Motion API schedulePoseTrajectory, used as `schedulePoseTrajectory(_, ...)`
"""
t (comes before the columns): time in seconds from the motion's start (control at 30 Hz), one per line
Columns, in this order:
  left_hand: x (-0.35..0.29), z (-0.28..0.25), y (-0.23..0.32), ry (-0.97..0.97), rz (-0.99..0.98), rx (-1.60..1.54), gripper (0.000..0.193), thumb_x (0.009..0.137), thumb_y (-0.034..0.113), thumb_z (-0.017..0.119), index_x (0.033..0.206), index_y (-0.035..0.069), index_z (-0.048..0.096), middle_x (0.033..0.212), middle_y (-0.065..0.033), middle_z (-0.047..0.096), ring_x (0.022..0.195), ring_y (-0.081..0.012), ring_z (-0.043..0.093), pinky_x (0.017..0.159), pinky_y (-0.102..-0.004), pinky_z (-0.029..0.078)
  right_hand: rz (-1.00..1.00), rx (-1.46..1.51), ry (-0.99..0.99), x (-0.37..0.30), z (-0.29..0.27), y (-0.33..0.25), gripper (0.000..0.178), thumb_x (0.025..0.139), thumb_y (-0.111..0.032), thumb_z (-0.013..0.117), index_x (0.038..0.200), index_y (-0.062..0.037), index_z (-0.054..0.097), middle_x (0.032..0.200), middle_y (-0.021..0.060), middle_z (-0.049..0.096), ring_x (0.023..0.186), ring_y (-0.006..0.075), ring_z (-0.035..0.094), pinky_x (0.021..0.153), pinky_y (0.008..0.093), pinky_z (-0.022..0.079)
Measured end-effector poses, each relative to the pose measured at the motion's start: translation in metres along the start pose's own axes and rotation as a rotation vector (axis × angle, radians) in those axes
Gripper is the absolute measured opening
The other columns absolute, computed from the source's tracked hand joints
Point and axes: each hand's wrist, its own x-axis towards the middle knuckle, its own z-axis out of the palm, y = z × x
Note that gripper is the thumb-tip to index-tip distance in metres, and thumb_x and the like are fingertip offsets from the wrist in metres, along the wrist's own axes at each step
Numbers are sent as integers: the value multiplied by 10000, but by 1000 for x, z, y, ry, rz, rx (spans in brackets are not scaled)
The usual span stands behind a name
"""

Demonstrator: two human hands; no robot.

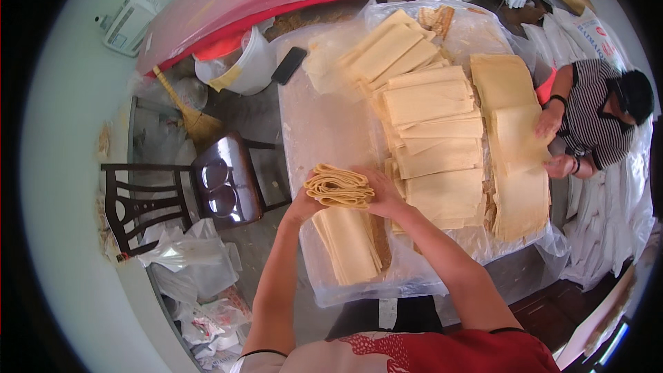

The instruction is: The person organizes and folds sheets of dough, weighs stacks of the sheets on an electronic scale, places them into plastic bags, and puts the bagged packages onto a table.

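Between my two hands is a folded bundle of thin tan sheets [339, 186], raised above the near left part of the table, its looped layers facing up. My left hand [300, 204] presses on its left side, and my right hand [386, 197] grips the right side, both with fingers closed around it. Under and just nearer than the bundle lies a flat stack of similar sheets [347, 245]. Larger overlapping piles of pale yellow sheets [442, 152] lie to the right of my right hand.
The table [314, 131] is covered in clear plastic, with a black phone [289, 65] at its far left corner. Across it, a person in a striped shirt [587, 107] handles a long sheet stack [514, 145]. A dark chair [224, 179], broom [197, 121] and white bucket [252, 65] stand left.
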Motion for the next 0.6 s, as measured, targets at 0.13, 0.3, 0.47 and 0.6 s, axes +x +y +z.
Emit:
schedulePoseTrajectory(0.13, -2, 3, -46, -2, 62, 45, 758, 751, 71, 788, 1372, 80, 353, 1220, -26, 540, 1103, -122, 527, 972, -273, 435, 73, 25, 0, -3, 22, 19, 704, 715, -344, 754, 1329, -147, 470, 1292, 115, 545, 1213, 308, 493, 1027, 412, 374)
schedulePoseTrajectory(0.3, 13, -2, -38, -1, -1, -156, 585, 784, 54, 747, 1298, 57, 467, 1191, -27, 583, 1098, -137, 550, 961, -288, 444, 367, 512, 49, 3, 38, 29, 533, 761, -285, 746, 1232, -109, 569, 1179, 97, 635, 1104, 217, 592, 933, 348, 455)
schedulePoseTrajectory(0.47, 26, 2, 62, 36, -25, -124, 616, 804, 97, 725, 1341, 29, 430, 1246, -72, 570, 1151, -175, 537, 993, -329, 423, 329, 534, 15, 41, -31, -13, 472, 810, -206, 722, 1234, -79, 558, 1135, 60, 647, 1032, 182, 614, 893, 305, 482)
schedulePoseTrajectory(0.6, 19, 5, 86, 50, 58, -422, 717, 873, 233, 647, 1435, 14, 259, 1399, -127, 418, 1286, -210, 403, 1072, -332, 323, 334, 1163, 286, 54, -49, -74, 584, 873, -181, 642, 1384, -72, 380, 1294, 77, 533, 1155, 208, 531, 963, 333, 455)
